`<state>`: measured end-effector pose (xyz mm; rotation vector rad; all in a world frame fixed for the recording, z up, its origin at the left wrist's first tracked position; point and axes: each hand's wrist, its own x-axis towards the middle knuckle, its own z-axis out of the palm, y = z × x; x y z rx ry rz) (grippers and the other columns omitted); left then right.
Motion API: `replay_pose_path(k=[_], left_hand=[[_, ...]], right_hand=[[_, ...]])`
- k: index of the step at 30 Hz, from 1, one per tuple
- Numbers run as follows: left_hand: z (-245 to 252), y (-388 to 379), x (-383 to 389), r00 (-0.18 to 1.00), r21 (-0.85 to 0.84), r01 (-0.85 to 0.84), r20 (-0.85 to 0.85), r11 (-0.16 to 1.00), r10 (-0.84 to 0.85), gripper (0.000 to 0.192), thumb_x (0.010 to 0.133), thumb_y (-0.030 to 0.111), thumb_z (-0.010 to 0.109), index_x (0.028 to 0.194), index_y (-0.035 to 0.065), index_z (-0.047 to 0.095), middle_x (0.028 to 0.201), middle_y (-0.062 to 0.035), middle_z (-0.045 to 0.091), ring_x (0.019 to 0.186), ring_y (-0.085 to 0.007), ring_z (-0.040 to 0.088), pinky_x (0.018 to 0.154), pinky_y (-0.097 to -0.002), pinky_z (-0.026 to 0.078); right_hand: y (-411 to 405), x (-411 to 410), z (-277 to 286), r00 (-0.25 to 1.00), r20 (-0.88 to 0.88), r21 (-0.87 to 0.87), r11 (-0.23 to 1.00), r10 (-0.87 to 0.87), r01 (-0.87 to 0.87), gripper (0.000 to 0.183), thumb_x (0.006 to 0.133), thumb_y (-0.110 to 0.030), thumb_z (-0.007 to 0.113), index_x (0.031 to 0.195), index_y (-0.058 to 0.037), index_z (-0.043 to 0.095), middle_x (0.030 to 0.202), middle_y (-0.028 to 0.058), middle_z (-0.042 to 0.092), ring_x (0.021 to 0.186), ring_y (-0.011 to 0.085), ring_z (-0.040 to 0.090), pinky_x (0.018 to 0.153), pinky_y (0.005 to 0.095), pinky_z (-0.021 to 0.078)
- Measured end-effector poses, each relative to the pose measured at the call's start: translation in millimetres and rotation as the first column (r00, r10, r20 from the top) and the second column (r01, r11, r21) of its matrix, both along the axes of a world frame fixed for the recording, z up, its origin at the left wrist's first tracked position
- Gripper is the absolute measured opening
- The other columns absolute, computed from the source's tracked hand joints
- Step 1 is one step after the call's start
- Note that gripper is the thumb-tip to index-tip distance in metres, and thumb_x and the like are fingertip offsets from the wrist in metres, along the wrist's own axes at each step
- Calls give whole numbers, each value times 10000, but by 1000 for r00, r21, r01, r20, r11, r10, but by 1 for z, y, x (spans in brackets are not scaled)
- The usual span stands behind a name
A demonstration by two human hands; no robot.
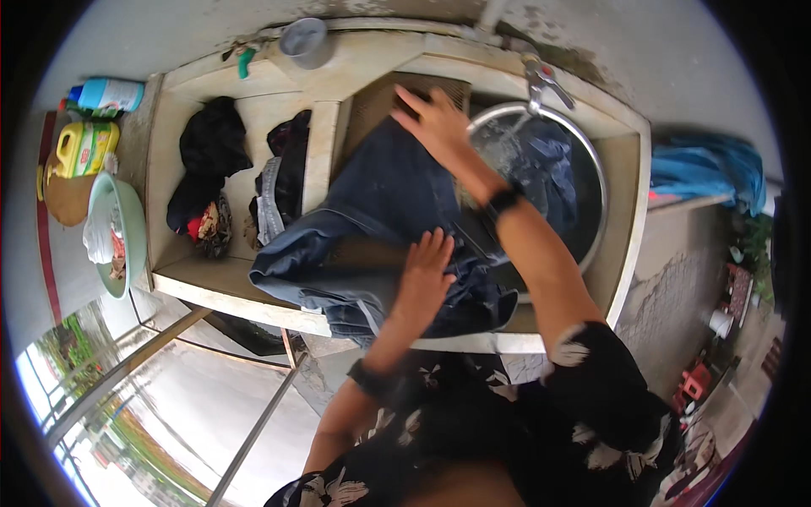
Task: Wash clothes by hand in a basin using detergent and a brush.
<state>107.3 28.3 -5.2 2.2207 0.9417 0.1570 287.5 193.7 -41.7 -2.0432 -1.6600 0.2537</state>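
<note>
Dark blue jeans (399,184) lie spread over a ribbed washboard slab (374,104) in the middle of the laundry sink, and part of them hangs over its front rim. My left hand (426,279) rests flat on the lower part of the jeans, fingers extended. Farther up, my right hand (436,123) is at the top end of the jeans with its fingers spread, slightly blurred; whether it touches the cloth I cannot tell. To the right, a round metal basin (603,190) holds water and a blue garment (548,165). Water runs into it from a metal faucet (538,82).
Dark clothes (212,146) lie in the left sink compartment. A grey plastic cup (304,41) and a green-ended tap (246,62) are at the back. Leftward are a pale green basin (133,247) with laundry, a yellow jug (85,149) and a blue bottle (114,95). Blue cloth (709,171) lies at right.
</note>
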Motion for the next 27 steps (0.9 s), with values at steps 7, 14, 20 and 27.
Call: replay_pose_path(k=[7,14,20,27], left_hand=[[70,80,-41,865,503,-79,-395,861,310,702,780,279,704,1411,195,407,1450,-143,376,1377,-342,295,1064,-515,281],[61,97,-103,835,354,-328,-324,876,444,609,768,114,690,1338,232,510,1135,-119,611,1033,-298,584,870,-461,427],[114,80,-138,683,243,-730,259,638,683,202,877,41,576,1055,13,669,969,-84,690,877,-163,633,802,-294,499],[128,81,-195,642,725,-405,-209,557,738,420,742,34,579,1153,90,648,1146,-130,615,1046,-261,583,887,-387,454]], right_hand=[[-69,65,-3,915,-341,-298,948,-218,114,711,758,-623,621,1352,-249,506,1182,173,585,1107,350,567,915,395,457],[-209,118,-36,969,-121,-541,833,-215,118,1000,646,-448,728,1481,-187,245,1322,188,484,1131,366,557,932,412,469],[-228,105,-49,935,-52,-758,623,-352,193,1002,623,-315,744,1475,-150,243,1338,176,472,1118,377,555,949,410,461],[-223,82,3,815,-430,-381,896,-389,227,760,642,-317,782,1316,-122,490,1213,217,575,1089,339,590,920,383,470]])
